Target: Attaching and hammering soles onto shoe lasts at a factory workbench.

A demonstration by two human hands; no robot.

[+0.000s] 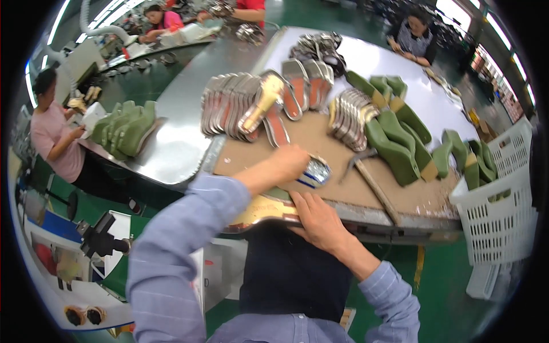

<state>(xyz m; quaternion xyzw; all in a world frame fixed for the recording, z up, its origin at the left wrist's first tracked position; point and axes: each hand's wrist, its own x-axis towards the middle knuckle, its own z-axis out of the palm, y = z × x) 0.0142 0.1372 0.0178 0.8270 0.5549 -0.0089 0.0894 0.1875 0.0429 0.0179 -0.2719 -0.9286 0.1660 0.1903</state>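
Note:
My left hand [290,162] is curled at the left side of a small blue-and-white box [314,172] filled with tiny silvery pieces, perhaps tacks. Its fingertips are hidden, so what they hold cannot be made out. My right hand [321,222] is closed around the right end of a green shoe last with a gold insole [260,211] on it, at the front edge of the bench. The last lies on its side or sole up; I cannot tell which. Right of the box, a hammer [374,187] rests with its wooden handle toward me.
Insoles [229,106] stand in rows behind the box, with more insoles [351,117] further right. Green shoe lasts [394,146] pile up beyond the hammer; others [128,128] stand far left. White plastic baskets [497,206] flank the bench's right end. Several people work around.

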